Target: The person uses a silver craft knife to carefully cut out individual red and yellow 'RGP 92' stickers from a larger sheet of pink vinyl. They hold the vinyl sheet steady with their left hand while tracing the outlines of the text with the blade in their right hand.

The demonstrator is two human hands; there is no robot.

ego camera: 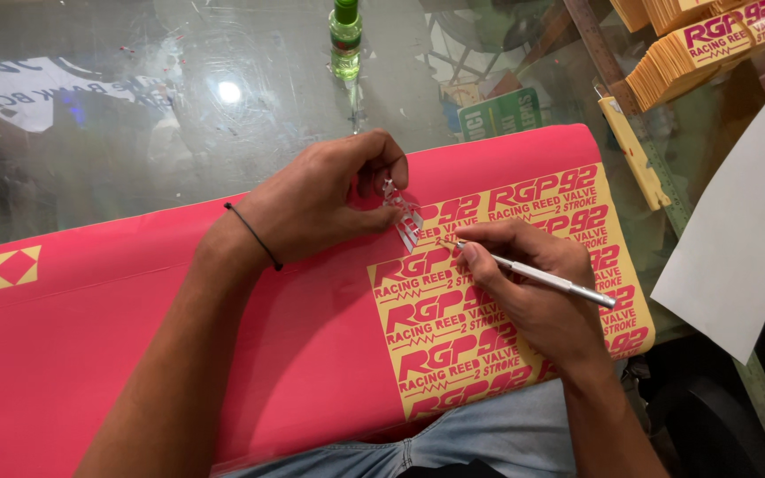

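Note:
A large red vinyl sheet (135, 336) lies across a glass table and over my lap. Its right part carries a yellow block of repeated red sticker prints (489, 301). My left hand (329, 199) pinches a small strip of peeled vinyl scrap (405, 217) lifted from the sheet. My right hand (533, 283) holds a thin silver craft knife (546, 279) like a pen, its tip touching the yellow prints just below the scrap. A thin black band circles my left wrist.
A small green bottle (345, 40) stands at the far side of the glass table (135, 115). A yellow utility cutter (635, 155) and a long metal ruler (657, 168) lie to the right. Stacks of yellow stickers (710, 49) sit at top right, a white sheet (745, 239) below them.

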